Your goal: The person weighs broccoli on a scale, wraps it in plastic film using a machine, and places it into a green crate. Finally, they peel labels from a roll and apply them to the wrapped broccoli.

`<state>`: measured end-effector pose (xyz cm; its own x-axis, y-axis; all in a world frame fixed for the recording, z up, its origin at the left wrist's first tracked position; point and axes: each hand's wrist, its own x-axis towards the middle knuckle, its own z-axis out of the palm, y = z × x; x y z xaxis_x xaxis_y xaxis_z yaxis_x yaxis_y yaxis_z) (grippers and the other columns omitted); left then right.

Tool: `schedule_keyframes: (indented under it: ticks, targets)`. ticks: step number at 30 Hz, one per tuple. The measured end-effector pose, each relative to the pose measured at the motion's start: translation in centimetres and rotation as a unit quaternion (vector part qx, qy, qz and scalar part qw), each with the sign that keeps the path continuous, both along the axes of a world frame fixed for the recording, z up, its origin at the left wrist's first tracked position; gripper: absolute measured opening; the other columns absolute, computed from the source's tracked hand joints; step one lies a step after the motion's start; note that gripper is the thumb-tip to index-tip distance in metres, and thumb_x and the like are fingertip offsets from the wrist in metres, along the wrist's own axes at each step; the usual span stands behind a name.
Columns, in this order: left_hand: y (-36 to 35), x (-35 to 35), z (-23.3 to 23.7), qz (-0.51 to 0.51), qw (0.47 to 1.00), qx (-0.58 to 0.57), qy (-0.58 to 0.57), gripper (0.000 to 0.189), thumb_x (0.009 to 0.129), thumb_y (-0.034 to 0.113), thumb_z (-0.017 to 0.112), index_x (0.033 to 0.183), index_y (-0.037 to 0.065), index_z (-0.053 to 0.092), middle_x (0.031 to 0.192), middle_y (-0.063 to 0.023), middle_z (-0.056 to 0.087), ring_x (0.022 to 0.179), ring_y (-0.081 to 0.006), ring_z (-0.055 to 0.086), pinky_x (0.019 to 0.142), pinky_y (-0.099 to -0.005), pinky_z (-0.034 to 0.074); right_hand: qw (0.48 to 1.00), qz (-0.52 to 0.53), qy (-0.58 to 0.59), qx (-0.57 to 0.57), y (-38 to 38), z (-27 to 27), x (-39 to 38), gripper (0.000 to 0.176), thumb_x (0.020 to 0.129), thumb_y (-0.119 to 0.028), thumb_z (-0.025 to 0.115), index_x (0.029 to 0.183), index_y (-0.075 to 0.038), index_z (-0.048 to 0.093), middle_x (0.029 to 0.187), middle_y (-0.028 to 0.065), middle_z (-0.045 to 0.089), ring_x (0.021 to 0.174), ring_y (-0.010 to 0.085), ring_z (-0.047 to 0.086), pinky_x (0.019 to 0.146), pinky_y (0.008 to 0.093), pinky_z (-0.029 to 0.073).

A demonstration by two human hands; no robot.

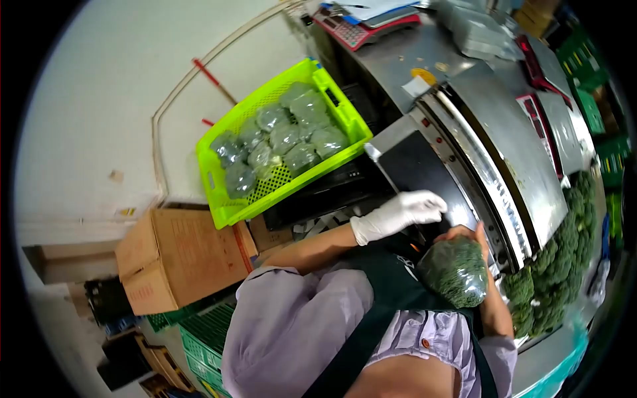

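Observation:
A head of broccoli in clear film [458, 272] rests in my right hand [476, 237], whose bare fingers are wrapped round its upper side, close to my apron. My left hand [424, 207] wears a white glove and hangs above the dark plate [418, 166] of the wrapping machine, its fingers curled in. What those fingers hold, if anything, is too small to tell. A light-green crate [285, 189] to the left contains several wrapped heads.
Unwrapped broccoli [557, 272] is heaped right of the machine's metal cover [511, 139]. A red scale [365, 32] and stacked clear trays [468, 30] are on the metal table [385, 66]. Below the crate is a cardboard box [192, 255].

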<state>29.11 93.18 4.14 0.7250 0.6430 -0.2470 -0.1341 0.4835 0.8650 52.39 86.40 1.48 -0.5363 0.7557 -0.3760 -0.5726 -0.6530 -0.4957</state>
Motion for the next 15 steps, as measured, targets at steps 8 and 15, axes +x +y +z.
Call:
schedule_keyframes:
  ticks: [8,15]
  targets:
    - [-0.1,-1.3,-0.7,0.063,0.987,-0.063,-0.136,0.084,0.073,0.027,0.072,0.14,0.003,0.026,0.137,-0.0082,0.037,0.13,-0.0184,0.031,0.109,-0.032,0.021,0.949,-0.221,-0.169,0.15,6.0,0.7,-5.0,0.066,0.093,-0.059,0.025,0.09,-0.001,0.056,0.103,0.0192,0.059,0.097,0.0261,0.057,0.089,0.0366,0.045]
    - [-1.6,-13.7,-3.1,0.286,0.939,-0.083,-0.173,0.076,0.078,0.035,0.063,0.138,0.002,0.029,0.135,-0.0108,0.041,0.125,-0.021,0.04,0.105,-0.0366,0.032,0.899,-0.093,-0.33,0.271,10.3,0.8,-14.6,0.056,0.098,-0.046,0.03,0.114,0.001,0.054,0.109,0.0127,0.058,0.105,0.0196,0.054,0.089,0.0328,0.043]
